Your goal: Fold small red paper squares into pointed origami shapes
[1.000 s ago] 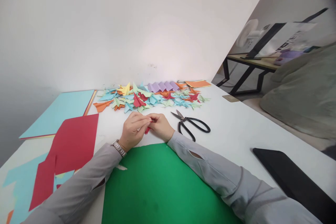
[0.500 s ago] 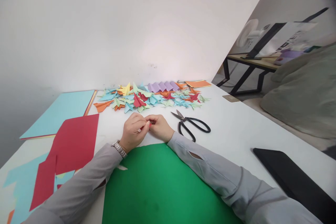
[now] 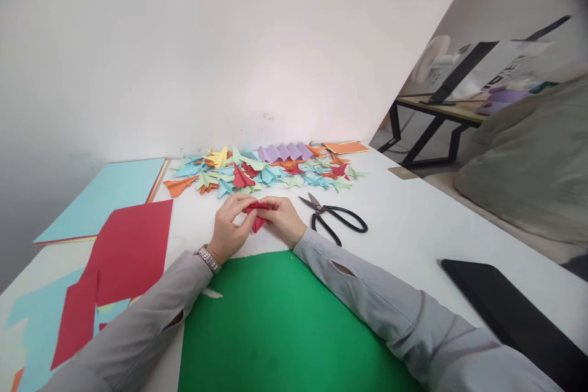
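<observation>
Between my hands is a small folded piece of red paper [image 3: 258,224], its pointed end toward me. My left hand [image 3: 229,226] pinches its left side, thumb and fingers closed on it. On the other side my right hand [image 3: 283,220] grips the same paper, the fingertips of both hands almost meeting. Part of the paper is hidden behind the fingers. Just beyond the hands lies a heap of small folded paper planes [image 3: 271,174] in several colours. Black-handled scissors [image 3: 342,214] rest to the right of my right hand, blades partly apart.
A green mat [image 3: 285,324] lies in front of me. At the left are red sheets [image 3: 133,251], light blue paper scraps [image 3: 43,318] and a stack of coloured paper [image 3: 105,196]. Orange paper [image 3: 346,147] lies at the back; a black flat object [image 3: 514,312] is at the right.
The red paper, mostly covered by my fingers before, now shows more between them. My fingers have shifted and spread a little around it.
</observation>
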The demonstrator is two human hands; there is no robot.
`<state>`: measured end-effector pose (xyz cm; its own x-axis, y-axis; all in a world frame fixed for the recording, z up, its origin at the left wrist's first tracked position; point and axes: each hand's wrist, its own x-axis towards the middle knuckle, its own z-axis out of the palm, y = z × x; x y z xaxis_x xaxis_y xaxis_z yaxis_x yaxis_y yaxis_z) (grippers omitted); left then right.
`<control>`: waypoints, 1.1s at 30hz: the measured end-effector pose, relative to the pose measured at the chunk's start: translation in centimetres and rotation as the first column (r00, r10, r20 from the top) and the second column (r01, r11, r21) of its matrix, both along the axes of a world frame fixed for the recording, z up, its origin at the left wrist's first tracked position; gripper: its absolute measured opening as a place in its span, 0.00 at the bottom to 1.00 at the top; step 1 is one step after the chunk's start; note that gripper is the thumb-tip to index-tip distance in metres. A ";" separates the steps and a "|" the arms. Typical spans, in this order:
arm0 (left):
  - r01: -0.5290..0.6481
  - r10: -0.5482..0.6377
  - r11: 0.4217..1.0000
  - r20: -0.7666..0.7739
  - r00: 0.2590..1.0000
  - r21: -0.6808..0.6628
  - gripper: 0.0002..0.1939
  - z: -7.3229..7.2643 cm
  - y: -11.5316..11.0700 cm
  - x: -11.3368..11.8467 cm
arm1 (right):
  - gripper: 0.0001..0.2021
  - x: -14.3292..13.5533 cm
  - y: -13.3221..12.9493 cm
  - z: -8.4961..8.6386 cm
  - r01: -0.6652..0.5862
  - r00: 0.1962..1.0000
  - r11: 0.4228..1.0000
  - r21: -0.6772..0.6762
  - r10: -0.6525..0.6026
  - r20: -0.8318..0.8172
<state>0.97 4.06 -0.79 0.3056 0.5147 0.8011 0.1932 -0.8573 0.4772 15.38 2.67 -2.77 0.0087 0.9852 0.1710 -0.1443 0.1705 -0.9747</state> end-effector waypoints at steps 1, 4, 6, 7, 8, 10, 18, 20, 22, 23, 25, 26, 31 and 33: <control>0.003 -0.003 1.000 -0.001 1.000 0.003 0.08 -0.1 0.1 0.1 | 0.08 0.0 0.0 0.0 -0.002 1.000 1.000 -0.017 0.001 -0.019; -0.008 0.008 1.000 0.009 1.000 -0.002 0.06 -0.3 0.2 0.2 | 0.08 0.0 -0.1 0.3 0.021 0.999 0.999 -0.032 -0.023 -0.038; -0.018 0.018 1.000 0.018 1.000 -0.002 0.05 -0.3 0.3 0.2 | 0.09 0.0 -0.2 0.4 0.018 0.999 1.000 0.009 -0.018 0.028; -0.022 0.022 1.000 0.018 1.000 0.002 0.05 -0.3 0.3 0.2 | 0.09 0.0 -0.2 0.4 0.011 0.998 0.999 0.030 -0.013 0.068; -0.024 0.024 1.000 0.016 1.000 0.009 0.06 -0.3 0.3 0.2 | 0.09 0.0 -0.2 0.4 0.002 0.994 0.999 0.048 -0.007 0.107; -0.023 0.023 0.999 0.005 1.000 0.024 0.06 -0.1 0.2 0.2 | 0.11 0.0 -0.3 0.5 -0.015 0.986 0.997 0.070 0.004 0.164; -0.029 0.029 0.998 -0.002 1.000 0.052 0.07 0.2 -0.1 0.2 | 0.08 -0.2 -0.6 0.8 -0.074 0.972 0.994 0.084 0.053 0.227; -0.031 0.032 0.998 -0.006 0.999 0.059 0.05 0.2 -0.1 0.2 | 0.07 -0.3 -0.6 0.8 -0.075 0.975 0.992 0.099 0.052 0.214; -0.029 0.029 0.998 -0.010 1.000 0.064 0.05 0.2 -0.2 0.2 | 0.07 -0.3 -0.6 0.8 -0.089 0.976 0.991 0.101 0.067 0.210; -0.030 0.031 0.997 -0.008 0.999 0.067 0.05 0.3 -0.2 0.2 | 0.07 -0.3 -0.6 0.8 -0.095 0.974 0.991 0.098 0.072 0.215; -0.044 0.044 0.996 0.003 0.999 0.072 0.06 0.3 -0.3 0.2 | 0.08 -0.3 -0.5 0.7 -0.092 0.969 0.992 0.091 0.068 0.239; -0.055 0.055 0.996 0.007 0.998 0.075 0.06 0.3 -0.3 0.2 | 0.08 -0.3 -0.5 0.6 -0.086 0.966 0.992 0.089 0.062 0.250; -0.089 0.089 0.994 0.006 0.996 0.062 0.07 0.5 -0.2 0.0 | 0.08 -0.2 -0.3 0.1 -0.078 0.966 0.995 0.070 0.058 0.253; -0.092 0.093 0.994 -0.005 0.996 0.060 0.07 0.5 -0.2 -0.1 | 0.08 -0.3 -0.3 0.1 -0.076 0.969 0.995 0.061 0.059 0.241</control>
